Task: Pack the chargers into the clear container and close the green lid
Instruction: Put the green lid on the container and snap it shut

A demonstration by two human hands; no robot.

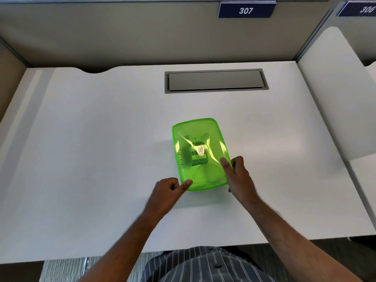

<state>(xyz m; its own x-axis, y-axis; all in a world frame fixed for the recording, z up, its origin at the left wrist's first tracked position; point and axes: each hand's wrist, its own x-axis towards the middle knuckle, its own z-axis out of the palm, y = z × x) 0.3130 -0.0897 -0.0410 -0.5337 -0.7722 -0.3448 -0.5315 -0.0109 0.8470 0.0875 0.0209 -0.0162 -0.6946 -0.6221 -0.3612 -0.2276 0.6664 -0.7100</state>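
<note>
A white table (101,139) sits in a grey-walled cubicle, with a grey cable hatch (216,80) at twelve o'clock and a sign reading 307 (246,10) above it. Near the table's middle lies the clear container, covered by its green lid (200,153), its long axis running roughly from eleven to five o'clock. Dark shapes, likely chargers (198,157), show dimly through the lid. The left hand (169,192), fingers curled, presses its thumb on the near-left corner. The right hand (237,174) grips the right edge, thumb on top.
</note>
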